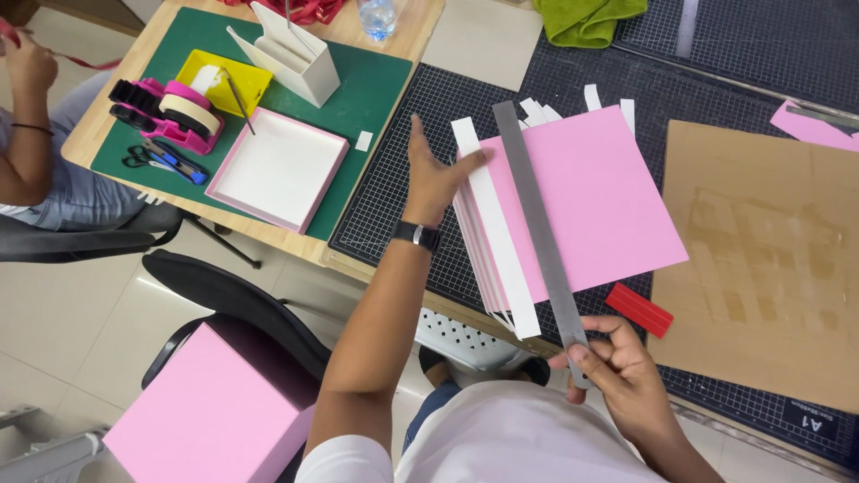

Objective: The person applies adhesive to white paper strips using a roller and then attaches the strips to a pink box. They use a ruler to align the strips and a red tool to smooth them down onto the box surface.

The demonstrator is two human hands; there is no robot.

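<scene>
A metal ruler is held across a stack of pink sheets on the black cutting mat.

The near end of the ruler is pinched between the thumb and fingers of the right hand, at the near edge of the table. The left hand is laid flat on the left edge of the stack, with fingers spread and the thumb pressed on a white paper strip. The ruler is lying on the top pink sheet, just beside this strip. A red flat piece is seen near the right hand, and a brown cardboard is placed to the right. Toward the far left corner, a shallow white box, a pink tape dispenser and scissors are kept on a green mat.
</scene>
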